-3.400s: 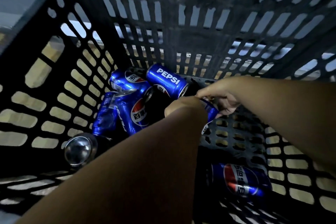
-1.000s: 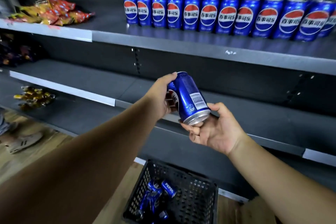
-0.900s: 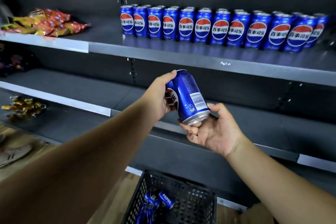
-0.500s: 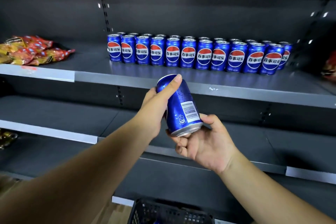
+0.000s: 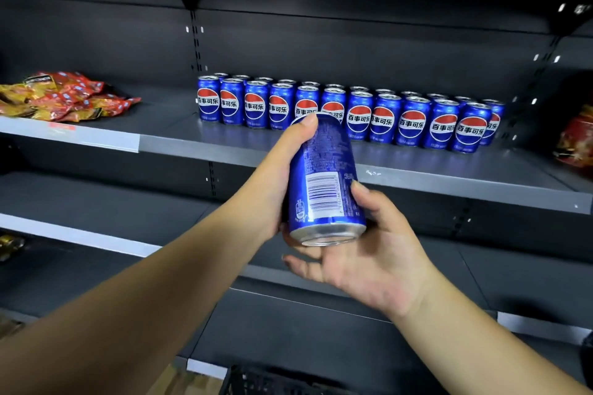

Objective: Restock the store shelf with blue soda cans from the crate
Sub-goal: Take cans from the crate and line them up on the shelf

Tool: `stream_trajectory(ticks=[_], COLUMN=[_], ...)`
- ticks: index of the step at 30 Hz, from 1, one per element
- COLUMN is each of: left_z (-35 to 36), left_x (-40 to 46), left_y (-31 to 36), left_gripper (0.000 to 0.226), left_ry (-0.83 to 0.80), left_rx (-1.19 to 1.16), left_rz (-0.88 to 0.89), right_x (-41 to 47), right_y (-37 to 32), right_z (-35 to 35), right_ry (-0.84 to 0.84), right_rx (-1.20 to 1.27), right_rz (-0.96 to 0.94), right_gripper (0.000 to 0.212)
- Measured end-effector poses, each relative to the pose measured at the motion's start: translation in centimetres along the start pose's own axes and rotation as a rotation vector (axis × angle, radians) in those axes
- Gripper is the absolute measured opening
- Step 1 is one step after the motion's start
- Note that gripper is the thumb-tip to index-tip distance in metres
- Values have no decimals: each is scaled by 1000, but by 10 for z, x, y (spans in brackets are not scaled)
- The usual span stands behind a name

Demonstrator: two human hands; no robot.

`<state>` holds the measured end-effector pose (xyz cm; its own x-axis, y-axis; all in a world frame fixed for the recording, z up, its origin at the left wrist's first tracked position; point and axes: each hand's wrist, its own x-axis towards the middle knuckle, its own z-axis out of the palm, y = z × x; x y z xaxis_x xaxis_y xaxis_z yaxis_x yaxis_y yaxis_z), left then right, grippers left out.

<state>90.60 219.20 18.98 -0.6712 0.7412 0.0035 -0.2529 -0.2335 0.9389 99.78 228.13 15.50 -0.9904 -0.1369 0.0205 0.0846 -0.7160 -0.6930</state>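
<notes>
Blue soda can (image 5: 324, 183) upright between both hands, left hand (image 5: 272, 179) fingers and right hand (image 5: 369, 253) thumb curled around it

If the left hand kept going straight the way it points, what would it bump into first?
Probably the front row of blue Pepsi cans on the shelf. The left hand, gripping the held can together with the right hand, points up toward them, though depth is hard to judge.
</notes>
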Motion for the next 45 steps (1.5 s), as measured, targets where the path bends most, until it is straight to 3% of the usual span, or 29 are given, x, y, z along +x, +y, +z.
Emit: stream_trajectory(ticks=[4,7,11,14,18,23,30,34,40,45], left_z=[-1,0,6,10,15,18,24,27,29,31], left_x=[-4,-7,-7,-5,-3,1,-1,-7,-21,-32], left_y=[-6,-11,-14,-18,-24,-29,-25,-25,-23,-23], left_gripper=[50,73,70,80,82,62,40,46,72,59], left_ry=[37,80,67,107,166,113,105,113,64,17], left_rx=[49,71,-1,10,33,-12,-37,9,50,-86], left_rz=[-33,-88,-92,-79,-62,-112,-105,-43,81,80], right_x=[-4,-9,-12,-14,-18,-22,-27,-29,-34,-43], right_y=[7,10,8,6,10,15,14,16,18,22], right_z=[5,7,10,11,12,21,24,27,35,38], right_ry=[135,191,388,466,595,776,781,768,679,620], right_rx=[13,-36,-125,-187,-283,-439,-598,-697,-746,-785], right_rz=[-32,-29,-42,-48,-89,-216,-296,-340,-421,-460], right_gripper=[74,67,51,42,67,32,33,32,31,54])
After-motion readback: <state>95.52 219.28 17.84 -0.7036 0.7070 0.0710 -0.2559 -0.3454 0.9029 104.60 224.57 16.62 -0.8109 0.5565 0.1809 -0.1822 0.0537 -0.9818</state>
